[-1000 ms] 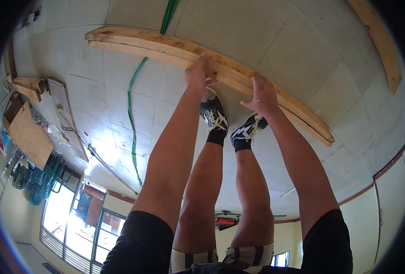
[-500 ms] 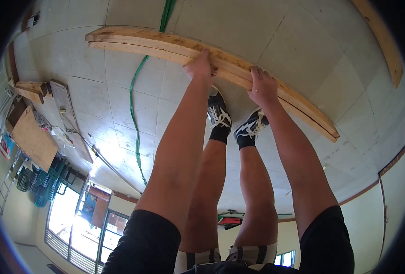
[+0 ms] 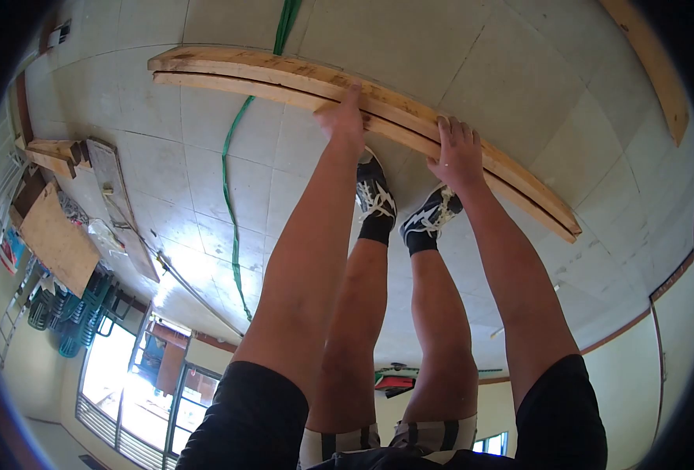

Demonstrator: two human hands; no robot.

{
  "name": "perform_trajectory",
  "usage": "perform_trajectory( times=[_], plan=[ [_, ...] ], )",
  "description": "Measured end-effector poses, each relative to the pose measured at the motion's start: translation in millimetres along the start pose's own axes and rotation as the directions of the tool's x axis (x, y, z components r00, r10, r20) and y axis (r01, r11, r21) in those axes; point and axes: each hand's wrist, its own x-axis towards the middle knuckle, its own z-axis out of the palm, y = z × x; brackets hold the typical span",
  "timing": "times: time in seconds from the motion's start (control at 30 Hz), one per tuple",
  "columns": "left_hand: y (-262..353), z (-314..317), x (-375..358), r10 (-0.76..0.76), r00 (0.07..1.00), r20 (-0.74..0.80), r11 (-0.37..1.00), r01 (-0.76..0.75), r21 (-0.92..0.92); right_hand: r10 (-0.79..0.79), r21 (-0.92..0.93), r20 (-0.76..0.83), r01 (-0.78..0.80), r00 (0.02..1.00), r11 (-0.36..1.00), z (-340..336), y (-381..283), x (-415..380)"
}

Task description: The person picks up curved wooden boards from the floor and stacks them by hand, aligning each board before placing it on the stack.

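Note:
Two long wooden planks [image 3: 261, 69] lie side by side across the floor in front of my feet, with a dark narrow gap between them. They look curved through the lens. My left hand [image 3: 342, 119] is closed on the planks near their middle, thumb along the top. Farther right, my right hand [image 3: 460, 153] has its fingers bent over the far plank and its thumb at the near edge. A green strap [image 3: 231, 168] runs along the floor and passes under the planks, showing again beyond them.
Another wooden plank [image 3: 654, 70] lies at the upper right. To the left are short wood blocks [image 3: 52, 159], a worn board [image 3: 120, 205], a plywood sheet [image 3: 59, 239] and stacked green chairs [image 3: 77, 317]. My shoes [image 3: 375, 192] stand close to the planks.
My right hand has shifted slightly right along the planks. The gap between the two planks shows wider and darker, mostly on the left part. My left hand stays nearly in place.

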Motion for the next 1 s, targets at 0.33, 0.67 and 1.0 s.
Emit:
perform_trajectory(
  times=[0.33, 0.67, 1.0],
  plan=[
    [5, -10, -15, 0.01, 0.982, 0.187, 1.0, -0.007, -0.017, 0.007, 0.044, 0.022, -0.008, 1.0, 0.999, 1, 0, 1],
    [13, -35, -35, 0.026, 0.925, 0.379, 0.993, 0.022, -0.12, -0.069, 0.032, -0.108, 0.073, 0.992, 0.997, -15, -41, 16],
    [-9, -96, -29, 0.025, 0.783, 0.621, 0.962, 0.151, -0.229, -0.13, -0.07, -0.11, 0.123, 0.985, 0.99, -23, -71, 27]
  ],
)
